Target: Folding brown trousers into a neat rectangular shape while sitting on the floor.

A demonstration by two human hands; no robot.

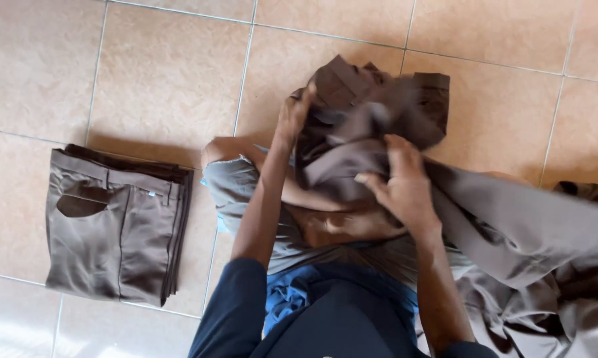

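Both of your hands are closed on the crumpled brown cloth trousers (372,119) bunched up in front of you, over your lap and bent knee. Your left hand (292,116) grips the garment's left edge near the top, fingers curled into the fabric. Your right hand (401,185) clutches a fold lower down on the near side, thumb and fingers pinched around the cloth. The waistband end of the trousers, with its belt loops, points away from you toward the floor beyond, and the picture is blurred there, so the finer folds cannot be told apart. From your right hand the brown fabric runs on to the right and joins a loose heap of brown cloth (550,265) lying across your right side. Well apart on your left, a neat stack of folded brown trousers (113,225) lies flat on the beige tiled floor (166,73), waistband toward the far side, a back pocket showing on top. You wear dark blue long sleeves (229,311) and grey shorts (236,182).
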